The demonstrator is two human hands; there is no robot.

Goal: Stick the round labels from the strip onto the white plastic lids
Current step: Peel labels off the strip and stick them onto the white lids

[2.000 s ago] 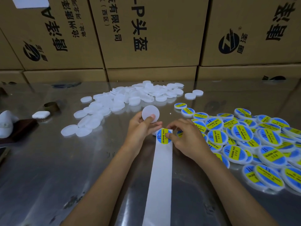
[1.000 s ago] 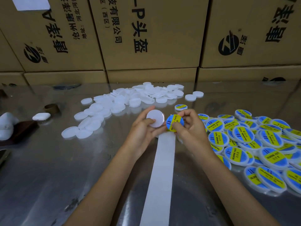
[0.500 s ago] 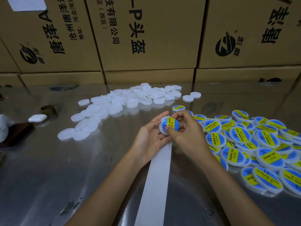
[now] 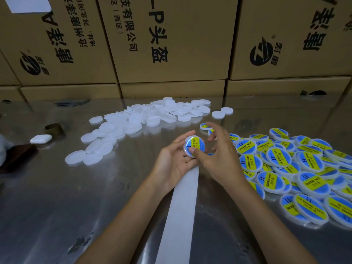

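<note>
I see the white lid (image 4: 194,146) held up just above the desk (image 4: 57,197), near its middle, with a round blue and yellow label (image 4: 196,144) lying on its top face. My left hand (image 4: 174,162) cradles the lid from below and behind, fingers curled around its rim. My right hand (image 4: 219,159) presses its thumb onto the near edge of the label; its other fingers are spread loosely above and to the right, touching nothing I can make out.

Below the hands, the white backing strip (image 4: 179,216) runs along the shiny desk toward me, bare on the part I can see.

To the right lies a heap of labelled lids (image 4: 295,168), overlapping each other, each printed "SOLDERING PASTE". Farther back and to the left is a spread of plain white lids (image 4: 133,126), with 2 of them set slightly apart at the right end.

At the far left sit a small white case (image 4: 41,139) and a brown ring (image 4: 53,129). Cardboard boxes (image 4: 171,44) with black print stand stacked behind the desk.
</note>
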